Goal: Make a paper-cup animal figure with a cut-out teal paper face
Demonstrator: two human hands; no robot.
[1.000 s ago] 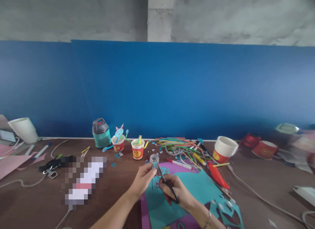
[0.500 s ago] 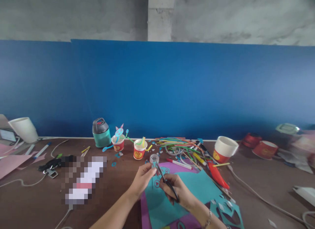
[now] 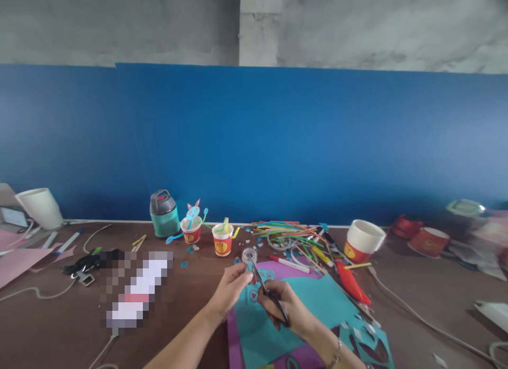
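Note:
My left hand [image 3: 230, 290] pinches a small piece of blue paper [image 3: 250, 265] between thumb and fingers. In my right hand [image 3: 286, 304] is a pair of dark-handled scissors [image 3: 257, 276], the blades pointing up and away against that piece. Whether the blades are parted is too small to tell. Below both hands lies a sheet of teal paper [image 3: 317, 300] on purple paper [image 3: 234, 334]. Drawn or cut shapes, one with a pink heart [image 3: 253, 295], show between the hands. A roll of clear tape [image 3: 249, 255] sits just beyond the blades.
Behind stand a paper cup with a rabbit-like figure [image 3: 192, 231], a paper cup with bent straws [image 3: 223, 241] and a teal flask [image 3: 164, 215]. Straws and pipe cleaners [image 3: 286, 234] are heaped beyond the paper. Rightward are stacked paper cups [image 3: 363, 236] and teal scraps [image 3: 367, 340].
The cup with bent straws has shifted slightly left and its straws now point differently. Both hands, the scissors and the small paper piece stay almost in place.

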